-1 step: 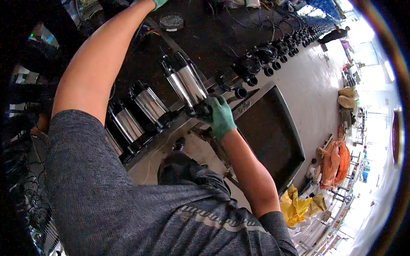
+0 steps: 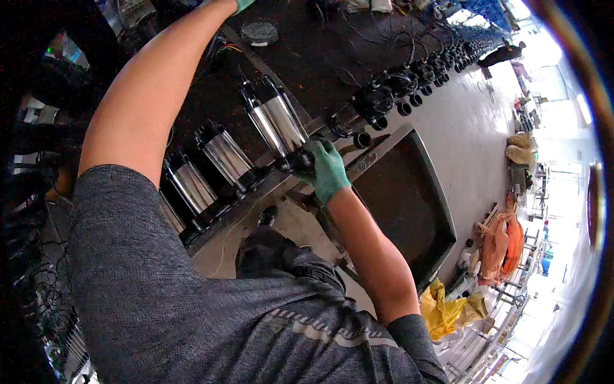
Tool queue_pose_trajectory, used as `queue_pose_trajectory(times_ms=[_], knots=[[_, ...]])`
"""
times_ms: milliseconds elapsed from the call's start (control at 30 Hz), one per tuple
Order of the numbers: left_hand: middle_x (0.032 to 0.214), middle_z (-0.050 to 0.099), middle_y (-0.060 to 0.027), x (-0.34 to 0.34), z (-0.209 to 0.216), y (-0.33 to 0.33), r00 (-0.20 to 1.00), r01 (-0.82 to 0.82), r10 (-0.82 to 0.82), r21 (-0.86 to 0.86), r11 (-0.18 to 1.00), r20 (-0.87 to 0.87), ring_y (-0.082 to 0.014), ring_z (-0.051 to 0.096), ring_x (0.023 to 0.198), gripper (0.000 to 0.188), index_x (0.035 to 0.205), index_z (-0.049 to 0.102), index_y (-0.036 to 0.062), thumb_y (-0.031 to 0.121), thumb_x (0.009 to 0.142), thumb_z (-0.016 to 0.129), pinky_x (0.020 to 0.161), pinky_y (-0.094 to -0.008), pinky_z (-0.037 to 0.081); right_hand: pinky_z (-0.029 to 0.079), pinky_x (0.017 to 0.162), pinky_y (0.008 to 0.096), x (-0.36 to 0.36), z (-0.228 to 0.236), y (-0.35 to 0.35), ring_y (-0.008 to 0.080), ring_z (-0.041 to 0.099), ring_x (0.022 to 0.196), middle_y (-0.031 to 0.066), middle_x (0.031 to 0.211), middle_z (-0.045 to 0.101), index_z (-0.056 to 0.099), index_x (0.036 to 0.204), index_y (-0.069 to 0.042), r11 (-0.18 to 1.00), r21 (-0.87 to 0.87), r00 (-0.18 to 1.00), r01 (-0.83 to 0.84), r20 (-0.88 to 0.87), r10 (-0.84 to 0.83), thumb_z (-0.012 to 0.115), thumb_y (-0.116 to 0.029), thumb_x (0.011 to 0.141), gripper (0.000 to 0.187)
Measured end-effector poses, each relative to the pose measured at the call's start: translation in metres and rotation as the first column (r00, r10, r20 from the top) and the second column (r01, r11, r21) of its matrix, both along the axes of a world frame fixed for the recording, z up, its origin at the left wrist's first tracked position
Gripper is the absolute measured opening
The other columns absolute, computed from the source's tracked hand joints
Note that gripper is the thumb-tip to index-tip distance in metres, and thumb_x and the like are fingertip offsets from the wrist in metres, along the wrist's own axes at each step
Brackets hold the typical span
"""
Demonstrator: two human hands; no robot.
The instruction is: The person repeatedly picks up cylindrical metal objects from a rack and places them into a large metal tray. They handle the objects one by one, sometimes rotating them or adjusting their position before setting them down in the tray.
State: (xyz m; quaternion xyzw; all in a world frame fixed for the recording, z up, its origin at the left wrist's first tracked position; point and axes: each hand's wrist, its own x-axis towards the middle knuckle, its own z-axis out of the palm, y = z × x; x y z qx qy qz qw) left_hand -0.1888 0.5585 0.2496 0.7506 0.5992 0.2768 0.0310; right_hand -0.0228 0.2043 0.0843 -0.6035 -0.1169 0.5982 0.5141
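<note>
My right hand (image 2: 329,171), in a green glove, is closed around the black end (image 2: 297,160) of a shiny steel cylinder. This steel cylinder (image 2: 280,121) lies across the edge of the dark bench, its far end carrying black fittings. To its left rest further steel cylinders of the same kind, a second cylinder (image 2: 227,155) and a third cylinder (image 2: 192,187), also with black ends. Of my left hand (image 2: 244,5), reaching far forward, only a strip of green glove shows at the top edge. Its fingers are out of the picture.
Black pipe fittings (image 2: 377,96) run in a long row along the bench edge (image 2: 262,185). A dark tray (image 2: 406,205) stands right of my forearm. Cable coil (image 2: 259,32) lies beyond the cylinders. Yellow sacking (image 2: 441,310) and orange bags (image 2: 502,246) sit at right; a person (image 2: 502,54) stands far off.
My right hand has shifted slightly to the left on the cylinder's black end. My left arm keeps nearly the same place.
</note>
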Motion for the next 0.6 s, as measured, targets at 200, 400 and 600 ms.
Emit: queue_pose_trajectory(times_ms=[200,400,600], knots=[[0.130,0.063,-0.0294,0.021,0.014,-0.025,0.986,0.076,-0.059,-0.105,0.992,0.155,-0.0415,0.066,0.108,0.108,0.162,0.010,-0.0052,0.040,0.087,0.074,0.090,-0.0471,0.056,0.056,0.087,0.0366,-0.010,-0.062,0.036,0.0235,0.067,0.103,0.0103,0.119,0.068,0.054,0.136,-0.006,0.972,-0.179,0.943,-0.154,0.266,0.198,0.072,-0.043,0.096,0.058],[0.112,0.068,-0.0276,0.022,-0.030,0.017,0.969,0.055,-0.129,0.326,0.944,0.210,-0.0414,0.068,0.097,0.075,0.143,0.048,-0.0071,0.039,0.089,0.072,0.082,-0.0492,0.056,0.048,0.098,0.0348,-0.001,-0.050,0.011,0.0252,0.063,0.118,0.0149,0.130,0.068,0.046,0.148,-0.004,0.968,-0.053,0.928,-0.246,0.275,0.251,0.065,-0.044,0.101,0.065],[0.081,0.065,-0.0210,0.007,-0.059,0.066,0.987,-0.014,-0.069,0.492,0.871,0.149,-0.0377,0.067,0.082,0.048,0.094,0.065,-0.0063,0.042,0.091,0.072,0.073,-0.0509,0.055,0.052,0.089,0.0358,0.067,-0.048,-0.116,0.0194,0.068,0.098,0.0117,0.111,0.075,0.065,0.129,0.000,0.963,-0.201,0.871,-0.181,0.422,0.252,0.061,-0.040,0.104,0.047]])
